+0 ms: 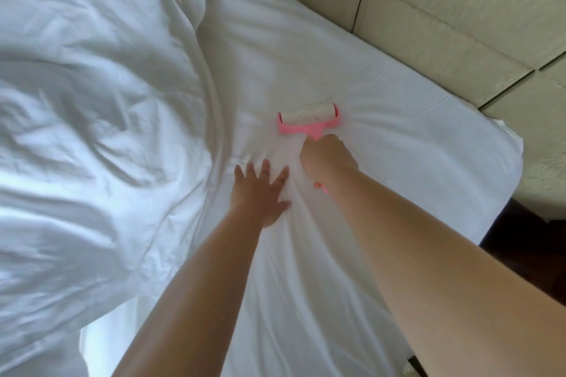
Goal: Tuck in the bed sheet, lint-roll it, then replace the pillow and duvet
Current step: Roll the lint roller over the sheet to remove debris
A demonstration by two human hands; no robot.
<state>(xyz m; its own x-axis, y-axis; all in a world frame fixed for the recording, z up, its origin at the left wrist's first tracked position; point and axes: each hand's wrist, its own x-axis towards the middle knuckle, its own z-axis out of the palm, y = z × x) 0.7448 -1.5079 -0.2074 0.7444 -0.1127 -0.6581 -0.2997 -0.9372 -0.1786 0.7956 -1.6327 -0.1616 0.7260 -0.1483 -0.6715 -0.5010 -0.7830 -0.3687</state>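
The left hand (260, 193) is pressing spread fingers on the sheet (382, 131) to hold it taut while the right hand (327, 159), fingers curled round the handle, is running the roller (307, 119) just ahead

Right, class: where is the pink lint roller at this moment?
In the head view the lint roller lies centre-right on the bed sheet, gripped by the right hand, with the left hand pressing flat beside it.

On the one white bed sheet (352, 76) lie one pink lint roller (307, 122), one bunched white duvet (92, 101) and two hands.
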